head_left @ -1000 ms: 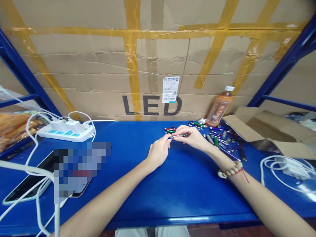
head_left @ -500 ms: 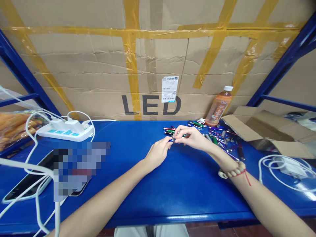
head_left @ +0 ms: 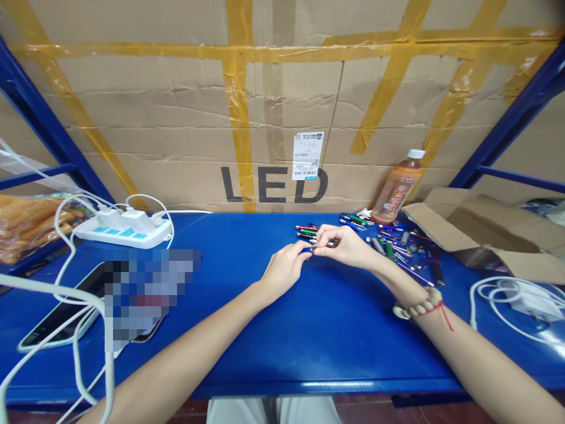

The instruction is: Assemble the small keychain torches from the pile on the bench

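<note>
My left hand is closed on a small blue metal tube, much of it hidden by the fingers. The fingertips of my right hand pinch the tube's silvery end, so both hands meet there just above the table. Whether that end is a separate piece, I cannot tell. Behind my hands lies a small group of coloured metal tubes in red, green and black. To the right of my right hand, a loose pile of similar tubes and small silvery parts spreads over the table.
A blue table carries a white power strip, cables and a phone at left. An orange drink bottle, an open cardboard box and a white charger stand right. A large taped carton closes off the back.
The view has shifted slightly, so everything sits a little to the right. My hands stay together at the blue tube, with only small finger movement.
</note>
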Action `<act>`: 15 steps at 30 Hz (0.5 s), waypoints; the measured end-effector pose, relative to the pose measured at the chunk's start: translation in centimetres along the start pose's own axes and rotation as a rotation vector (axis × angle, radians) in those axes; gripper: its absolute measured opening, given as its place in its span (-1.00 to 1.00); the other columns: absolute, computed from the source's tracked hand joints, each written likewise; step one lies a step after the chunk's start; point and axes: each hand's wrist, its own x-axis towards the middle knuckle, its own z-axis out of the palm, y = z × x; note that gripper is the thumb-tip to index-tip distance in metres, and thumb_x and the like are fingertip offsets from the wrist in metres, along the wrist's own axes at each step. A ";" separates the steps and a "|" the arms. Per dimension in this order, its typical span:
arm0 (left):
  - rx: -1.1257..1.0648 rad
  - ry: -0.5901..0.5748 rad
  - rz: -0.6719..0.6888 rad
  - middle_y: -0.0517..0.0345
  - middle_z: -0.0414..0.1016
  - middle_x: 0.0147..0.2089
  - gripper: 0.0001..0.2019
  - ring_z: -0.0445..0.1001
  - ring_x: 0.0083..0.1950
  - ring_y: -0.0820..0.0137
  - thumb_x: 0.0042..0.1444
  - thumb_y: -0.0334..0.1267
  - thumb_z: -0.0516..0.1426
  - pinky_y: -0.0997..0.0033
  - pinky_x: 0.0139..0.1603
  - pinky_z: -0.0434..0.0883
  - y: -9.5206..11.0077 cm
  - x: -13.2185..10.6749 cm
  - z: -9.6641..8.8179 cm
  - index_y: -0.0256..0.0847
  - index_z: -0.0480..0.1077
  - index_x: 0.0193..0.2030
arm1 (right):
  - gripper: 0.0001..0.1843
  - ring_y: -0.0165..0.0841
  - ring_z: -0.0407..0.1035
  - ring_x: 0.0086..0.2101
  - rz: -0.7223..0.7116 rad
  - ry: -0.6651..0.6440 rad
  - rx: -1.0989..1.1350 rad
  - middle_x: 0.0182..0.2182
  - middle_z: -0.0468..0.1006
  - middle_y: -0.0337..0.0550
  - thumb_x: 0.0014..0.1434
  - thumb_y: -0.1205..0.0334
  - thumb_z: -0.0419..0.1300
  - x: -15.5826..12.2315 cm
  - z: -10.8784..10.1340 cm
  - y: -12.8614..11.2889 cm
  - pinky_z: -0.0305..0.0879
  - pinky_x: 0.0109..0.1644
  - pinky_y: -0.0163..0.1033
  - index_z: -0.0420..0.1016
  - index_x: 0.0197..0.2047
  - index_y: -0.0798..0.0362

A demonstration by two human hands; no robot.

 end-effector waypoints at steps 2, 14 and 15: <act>0.015 0.053 0.025 0.12 0.49 -0.16 -0.82 0.44 -0.13 0.33 0.20 -0.30 -0.03 0.37 -0.09 0.35 -0.3 0.0 0.2 -0.16 0.35 -0.13 | -0.70 -0.42 0.29 -0.46 0.017 -0.003 0.015 -0.50 0.38 -0.18 -0.07 0.04 0.27 0.0 0.1 0.1 0.26 -0.38 -0.29 0.45 -0.60 0.11; -0.006 0.138 0.005 0.19 0.49 -0.12 -0.82 0.42 -0.09 0.36 0.19 -0.30 0.00 0.38 -0.04 0.35 -0.3 0.3 0.5 -0.11 0.36 -0.11 | -0.62 -0.48 0.25 -0.55 0.144 0.078 -0.004 -0.53 0.37 -0.18 -0.05 -0.05 0.23 0.0 0.4 -0.3 0.19 -0.51 -0.33 0.45 -0.59 0.13; -0.011 0.131 -0.001 0.19 0.49 -0.12 -0.82 0.42 -0.10 0.36 0.20 -0.29 0.00 0.39 -0.05 0.35 -0.3 0.3 0.5 -0.10 0.36 -0.10 | -0.61 -0.49 0.23 -0.58 0.165 0.066 0.000 -0.53 0.36 -0.19 -0.05 -0.06 0.22 0.0 0.3 -0.3 0.18 -0.54 -0.34 0.44 -0.59 0.13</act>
